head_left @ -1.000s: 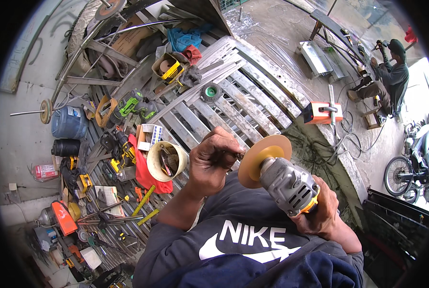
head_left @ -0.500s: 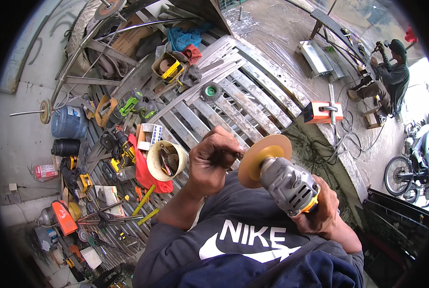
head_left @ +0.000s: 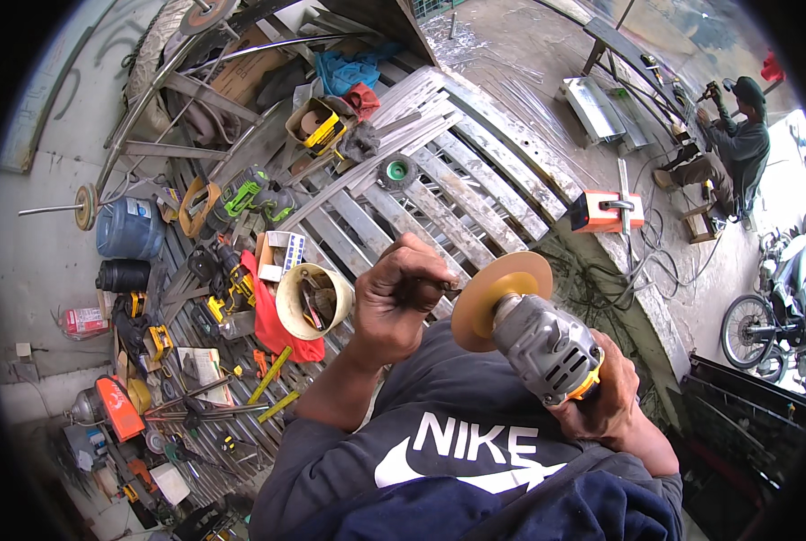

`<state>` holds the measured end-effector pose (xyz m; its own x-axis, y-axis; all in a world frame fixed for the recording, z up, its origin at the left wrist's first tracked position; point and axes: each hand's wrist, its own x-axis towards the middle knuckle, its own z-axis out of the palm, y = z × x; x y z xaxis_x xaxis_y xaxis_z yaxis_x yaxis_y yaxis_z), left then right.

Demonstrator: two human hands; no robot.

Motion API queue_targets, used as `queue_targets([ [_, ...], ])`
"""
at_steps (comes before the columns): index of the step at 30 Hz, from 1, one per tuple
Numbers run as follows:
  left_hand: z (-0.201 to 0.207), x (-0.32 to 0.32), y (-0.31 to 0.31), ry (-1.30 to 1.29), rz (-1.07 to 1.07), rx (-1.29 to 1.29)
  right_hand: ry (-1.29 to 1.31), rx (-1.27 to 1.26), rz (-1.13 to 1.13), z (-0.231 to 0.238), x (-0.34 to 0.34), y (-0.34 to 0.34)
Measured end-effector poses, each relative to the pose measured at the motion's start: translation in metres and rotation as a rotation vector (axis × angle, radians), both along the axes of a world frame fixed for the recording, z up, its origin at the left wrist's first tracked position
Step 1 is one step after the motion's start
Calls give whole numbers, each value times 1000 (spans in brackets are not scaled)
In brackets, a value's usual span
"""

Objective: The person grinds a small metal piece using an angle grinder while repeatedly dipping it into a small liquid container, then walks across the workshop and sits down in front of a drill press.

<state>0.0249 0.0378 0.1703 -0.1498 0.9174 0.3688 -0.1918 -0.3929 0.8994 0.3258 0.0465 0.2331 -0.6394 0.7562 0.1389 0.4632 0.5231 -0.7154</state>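
Observation:
My right hand [head_left: 608, 388] is wrapped round the body of an angle grinder [head_left: 547, 347] with a grey metal head, held up before my chest. A wide tan disc [head_left: 484, 293] is mounted on its head, facing up and to the left. Close to the disc's left edge is my left hand [head_left: 396, 293], closed in a pinch. A small dark bit shows at its fingertips, too small to name. Whether it touches the disc, I cannot tell.
A slatted metal bench [head_left: 466, 198] lies ahead, with a black-and-green wheel [head_left: 396, 171] on it. To the left are a cream bucket [head_left: 314, 302] of tools and several power tools. A seated person [head_left: 741, 149] works at far right, past an orange machine [head_left: 606, 210].
The grinder and its disc have shifted very slightly to the right. My left hand stays pinched in nearly the same place.

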Motion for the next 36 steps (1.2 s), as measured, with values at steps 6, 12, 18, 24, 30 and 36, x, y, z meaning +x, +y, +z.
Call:
queue_targets([
  [6,5,2,-1,81,23,15,-17,17,24,1,-1,1],
  [12,7,4,-1,59,10,5,-50,-13,22,4,-1,0],
  [18,6,4,-2,15,-2,16,-32,-17,19,2,0,0],
  [24,7,5,-1,18,0,19,-22,-15,18,1,0,0],
  [30,4,5,-1,11,-1,20,-23,10,31,1,0,2],
  [36,5,5,0,8,0,22,-17,17,27,1,0,2],
])
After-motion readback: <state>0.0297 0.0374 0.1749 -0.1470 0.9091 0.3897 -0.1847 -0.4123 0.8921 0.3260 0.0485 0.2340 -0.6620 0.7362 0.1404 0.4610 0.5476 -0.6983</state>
